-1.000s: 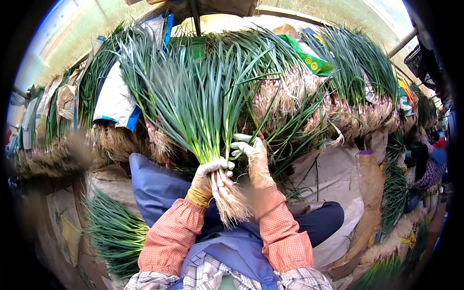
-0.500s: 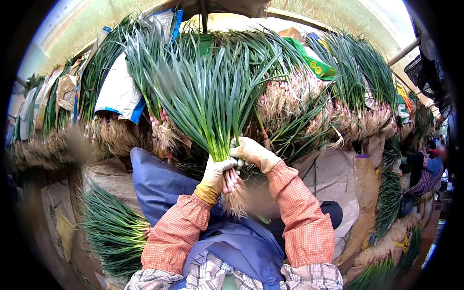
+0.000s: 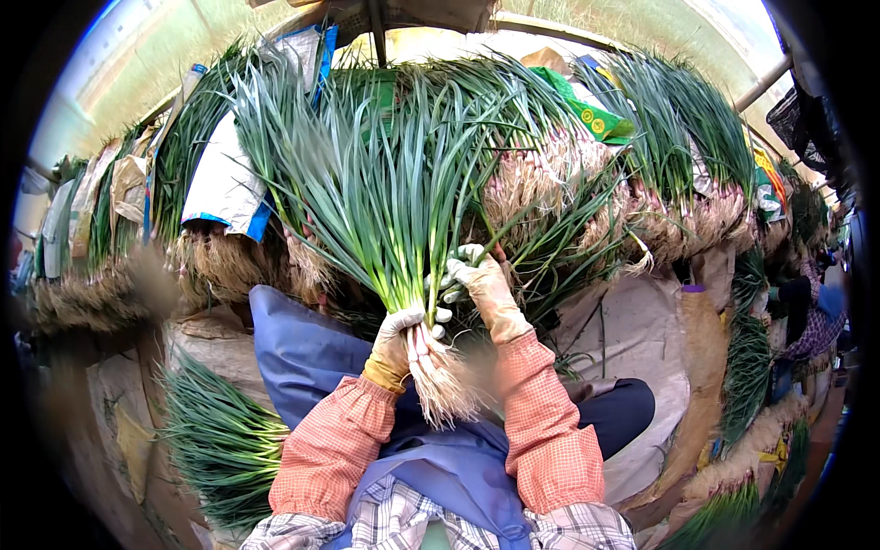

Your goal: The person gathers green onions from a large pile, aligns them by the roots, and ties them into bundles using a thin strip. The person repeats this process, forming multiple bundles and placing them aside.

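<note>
Green onions [image 3: 385, 211], gathered as one long-leaved bunch, are held at the centre of your view, in front of the wide row of onions [image 3: 669, 137] that arches across the upper half. The bunch's long axis runs away from you, leaning slightly left: dark green leaf tips fan out at the far end, and the pale roots [image 3: 446, 390] point back toward your lap, a little to the right. Your blue apron [image 3: 440, 467] covers that lap. Another bundle [image 3: 225, 445] rests to your left, its leaves spreading leftward. Your gloved left hand [image 3: 394, 341] is wrapped around the bunch's stems, just above the roots. Your gloved right hand [image 3: 481, 284] is beside the stems, fingers curled; whether they pinch the thin stalk [image 3: 504, 231] there, I cannot tell.
</note>
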A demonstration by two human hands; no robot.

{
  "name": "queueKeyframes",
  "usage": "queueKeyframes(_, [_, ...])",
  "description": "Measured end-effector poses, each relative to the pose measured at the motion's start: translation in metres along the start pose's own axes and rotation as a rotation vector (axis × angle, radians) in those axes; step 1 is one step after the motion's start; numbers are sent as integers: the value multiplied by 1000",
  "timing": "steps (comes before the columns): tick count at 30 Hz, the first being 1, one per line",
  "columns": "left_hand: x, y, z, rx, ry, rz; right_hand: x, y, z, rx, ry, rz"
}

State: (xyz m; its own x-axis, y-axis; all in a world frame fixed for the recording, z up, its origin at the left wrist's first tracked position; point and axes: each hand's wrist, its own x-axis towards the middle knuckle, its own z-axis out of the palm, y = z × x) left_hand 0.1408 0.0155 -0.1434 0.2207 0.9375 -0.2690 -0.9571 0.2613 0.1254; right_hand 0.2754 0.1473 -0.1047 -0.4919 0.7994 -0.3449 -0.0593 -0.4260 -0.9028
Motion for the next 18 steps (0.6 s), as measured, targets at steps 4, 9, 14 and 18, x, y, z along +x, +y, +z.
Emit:
queueKeyframes(4, [-2, 0, -5, 79, 48, 25, -3, -11, 10, -450, 53, -11])
queueKeyframes(9, [2, -3, 4, 224, 79, 62, 21, -7, 5, -320, -38, 141])
queueKeyframes(14, [6, -8, 15, 379, 209, 154, 0, 23, 6, -1200, 255, -614])
queueKeyframes(18, [11, -15, 16, 265, 322, 238, -25, 26, 4, -928, 43, -801])
